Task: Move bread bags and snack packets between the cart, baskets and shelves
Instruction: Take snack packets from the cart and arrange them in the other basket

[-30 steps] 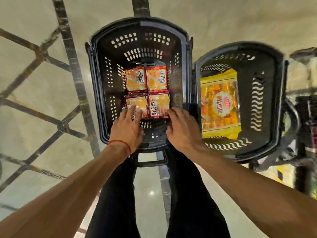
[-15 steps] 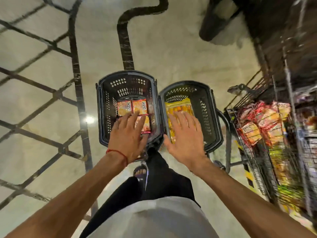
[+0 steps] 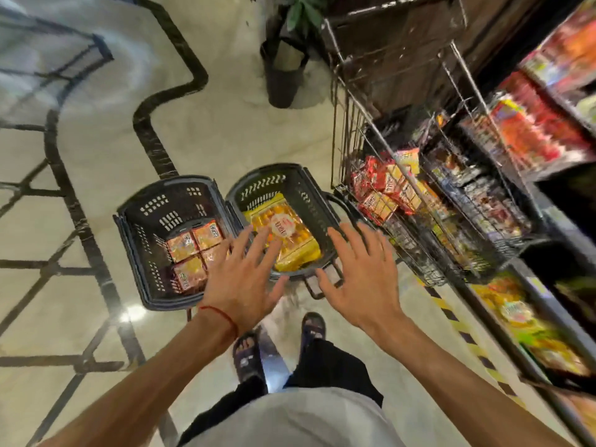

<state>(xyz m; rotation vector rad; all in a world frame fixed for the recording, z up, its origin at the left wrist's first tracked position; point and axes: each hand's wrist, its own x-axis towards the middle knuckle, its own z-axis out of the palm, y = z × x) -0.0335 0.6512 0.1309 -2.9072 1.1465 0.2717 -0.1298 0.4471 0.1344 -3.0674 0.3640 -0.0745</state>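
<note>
Lying flat in a dark basket point(image 3: 310, 195): yellow bag point(image 3: 300, 242), round white label.

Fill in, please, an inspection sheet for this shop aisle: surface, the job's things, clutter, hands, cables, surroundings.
Surface: polished beige floor with dark inlaid lines.
Job's things: left basket holds four orange snack packets lying flat; right basket holds one yellow bread bag; wire cart to its right holds red and orange packets.
Clutter: nothing seen.
Hands: left hand and right hand are both open with fingers spread, above the baskets, holding nothing.
Cables: nothing seen.
Surroundings: stocked shelves on the right, blurred; dark plant pot on the floor beyond the baskets.
</note>
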